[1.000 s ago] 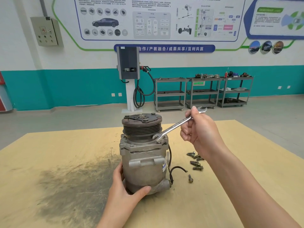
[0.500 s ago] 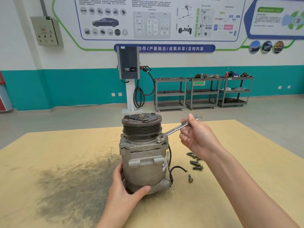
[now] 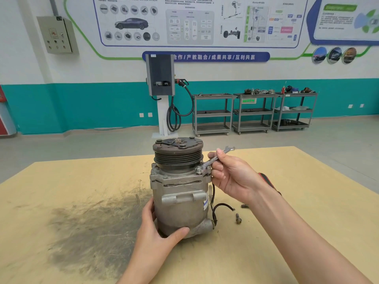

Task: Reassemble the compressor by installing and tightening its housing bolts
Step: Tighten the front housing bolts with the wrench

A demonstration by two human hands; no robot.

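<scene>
A grey metal compressor (image 3: 179,193) stands upright near the middle of a tan worktop (image 3: 287,165), its black grooved pulley (image 3: 178,155) on top. The person's left hand (image 3: 158,238) wraps the compressor's lower body from the left, thumb pressed across the front near the base and fingers hidden behind, so this grip is closed around the housing. The right hand (image 3: 233,177) sits just right of the compressor's upper flange, its grip pinching the shaft of a silver wrench (image 3: 215,158). The wrench slants up and to the right; its lower end sits on a housing bolt (image 3: 198,170) at the flange's right corner, and its open-jawed upper end sticks out past the fingers. To the right of the compressor's base, a loose bolt (image 3: 238,218) lies on the worktop beside a thin black wire (image 3: 220,207) looping from the housing. Another bolt (image 3: 244,206) shows partly at the right wrist. A dark smudge (image 3: 92,228) stains the worktop to the compressor's left.
</scene>
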